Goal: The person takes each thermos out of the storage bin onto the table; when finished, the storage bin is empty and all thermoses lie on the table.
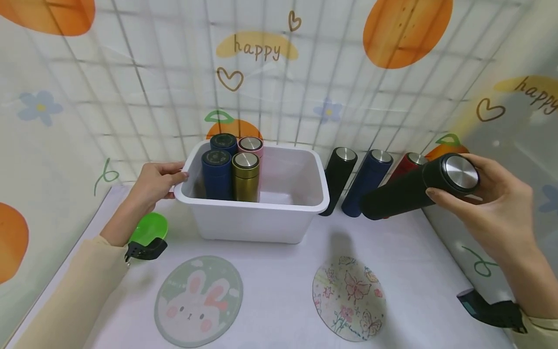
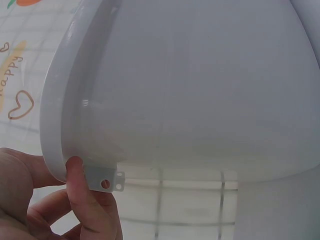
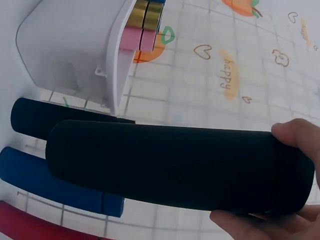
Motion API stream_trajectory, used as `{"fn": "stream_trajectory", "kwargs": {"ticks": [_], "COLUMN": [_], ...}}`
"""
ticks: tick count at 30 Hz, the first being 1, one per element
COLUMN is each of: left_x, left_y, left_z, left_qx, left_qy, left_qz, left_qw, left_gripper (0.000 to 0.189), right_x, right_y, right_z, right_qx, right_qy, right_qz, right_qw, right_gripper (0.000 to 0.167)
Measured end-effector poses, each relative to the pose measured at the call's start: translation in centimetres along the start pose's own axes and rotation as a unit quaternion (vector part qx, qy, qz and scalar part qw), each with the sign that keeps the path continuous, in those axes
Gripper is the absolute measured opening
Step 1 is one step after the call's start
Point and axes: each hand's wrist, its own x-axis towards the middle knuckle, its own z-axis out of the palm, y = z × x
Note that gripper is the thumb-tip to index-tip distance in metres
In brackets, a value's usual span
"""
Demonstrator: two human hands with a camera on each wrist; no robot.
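My right hand [image 1: 501, 198] grips a black thermos flask [image 1: 405, 191] near its silver lid and holds it tilted above the table, in front of the flasks at the right. With my left hand [image 1: 154, 186] I pinch the left rim of a white plastic bin [image 1: 248, 220]; the left wrist view shows thumb and fingers [image 2: 82, 200] at that rim. Inside the bin's left half stand two dark blue flasks [image 1: 216, 174], a gold flask [image 1: 246, 179] and a pink flask [image 1: 251, 144].
Right of the bin, a black flask [image 1: 337, 179], a blue flask [image 1: 368, 182] and a red flask [image 1: 405, 165] lean by the grid wall. A green bowl [image 1: 150, 228] sits beneath my left forearm. A rabbit mat [image 1: 198, 300] and a butterfly mat [image 1: 348, 300] lie in front.
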Motion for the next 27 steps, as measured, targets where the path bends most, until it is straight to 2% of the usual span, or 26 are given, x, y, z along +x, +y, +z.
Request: {"fn": "stream_trajectory", "kwargs": {"ticks": [12, 18, 27], "left_x": [0.1, 0.0, -0.1], "left_y": [0.1, -0.1, 0.0], "left_z": [0.0, 0.1, 0.1], "left_qx": [0.002, 0.002, 0.001], "left_qy": [0.002, -0.002, -0.003], "left_qz": [0.003, 0.004, 0.003], "left_qw": [1.0000, 1.0000, 1.0000], "left_gripper": [0.050, 0.050, 0.050], "right_x": [-0.3, -0.3, -0.3], "right_y": [2.6, 3.8, 5.6], "right_z": [-0.5, -1.0, -1.6], "right_qx": [-0.051, -0.050, -0.053], "right_qy": [-0.020, -0.021, -0.024], "right_qz": [0.065, 0.097, 0.124], "right_qw": [0.9964, 0.9938, 0.9906], "right_gripper": [0.063, 0.060, 0.058]}}
